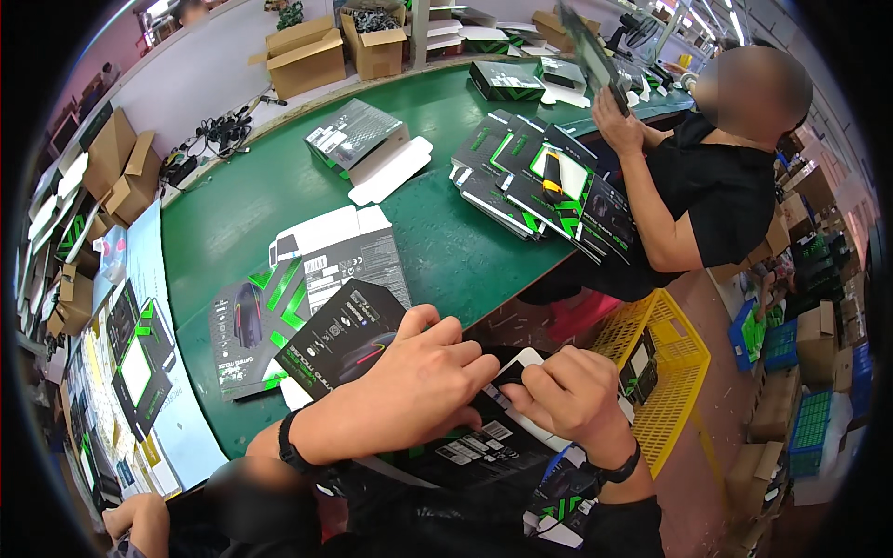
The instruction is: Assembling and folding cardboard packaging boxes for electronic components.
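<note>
My left hand (pixel 423 372) and my right hand (pixel 572 395) are close together in front of me, over a black printed carton (pixel 479 451) with white labels and green accents. My right fingers are pinched at the carton's white-edged flap. The left fingers are curled at its upper edge; their tips are partly hidden. Beyond my left wrist lies a black carton with a mouse picture (pixel 339 344), overlapping a flattened carton (pixel 251 325) with green stripes and white flaps. Both rest on the green table (pixel 446 251).
An open box (pixel 358 135) with a white flap stands farther back. Flat cartons (pixel 493 172) are stacked at right, with a yellow-and-black tool (pixel 553 177) on top. A co-worker (pixel 716 186) beside them holds a carton. A yellow basket (pixel 684 372) stands at my right.
</note>
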Demonstrator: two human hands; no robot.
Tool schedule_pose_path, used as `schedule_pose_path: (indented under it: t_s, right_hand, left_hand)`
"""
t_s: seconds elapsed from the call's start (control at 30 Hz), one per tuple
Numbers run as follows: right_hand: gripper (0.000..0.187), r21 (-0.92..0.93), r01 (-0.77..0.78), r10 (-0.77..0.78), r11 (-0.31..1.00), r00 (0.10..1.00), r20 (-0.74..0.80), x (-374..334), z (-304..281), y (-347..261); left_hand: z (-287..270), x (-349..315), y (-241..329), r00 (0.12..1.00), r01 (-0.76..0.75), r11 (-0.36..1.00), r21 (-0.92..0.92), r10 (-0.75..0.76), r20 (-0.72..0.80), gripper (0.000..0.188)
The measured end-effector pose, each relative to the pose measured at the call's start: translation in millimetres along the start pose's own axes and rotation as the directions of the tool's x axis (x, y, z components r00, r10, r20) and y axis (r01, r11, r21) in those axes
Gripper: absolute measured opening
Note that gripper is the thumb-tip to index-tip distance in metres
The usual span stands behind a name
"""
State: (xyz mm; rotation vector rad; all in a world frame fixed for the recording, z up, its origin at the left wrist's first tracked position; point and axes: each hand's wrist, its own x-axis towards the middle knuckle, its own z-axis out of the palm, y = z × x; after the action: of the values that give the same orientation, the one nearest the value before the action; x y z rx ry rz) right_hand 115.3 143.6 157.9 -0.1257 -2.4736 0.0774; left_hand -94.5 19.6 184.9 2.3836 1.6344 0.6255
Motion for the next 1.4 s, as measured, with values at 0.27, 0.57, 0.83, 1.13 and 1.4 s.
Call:
schedule_pose_path:
  t_s: [0.27,0.57,0.83,1.13,1.4]
  right_hand:
    - [0.026,0.022,0.019,-0.020,1.000,1.000,0.018,-1.7,-1.6,1.7]
    - [0.031,0.015,0.157,-0.158,0.987,0.982,0.108,-6.4,-19.5,-4.6]
    - [0.015,-0.234,0.228,-0.201,0.945,0.970,0.136,-7.9,-36.5,-31.0]
    - [0.039,-0.254,-0.059,-0.002,0.966,0.972,-0.234,-59.5,-74.0,-31.0]
    - [0.018,0.519,-0.505,0.723,0.689,0.521,-0.453,-71.6,-38.9,-19.3]
  left_hand:
    - [-2.6,-0.7,-0.4,0.999,-0.005,0.999,-0.043,0.007,0.033,0.041]
    - [-3.9,0.3,3.4,0.997,-0.036,0.994,-0.100,0.043,0.063,0.041]
    - [6.9,3.4,21.9,0.998,-0.055,0.992,0.116,0.051,0.037,0.032]
    - [-17.2,15.2,-8.0,1.000,-0.005,0.995,-0.104,0.003,-0.019,0.025]
    - [72.7,-1.2,-94.7,0.829,-0.173,-0.168,-0.970,-0.557,-0.051,0.029]
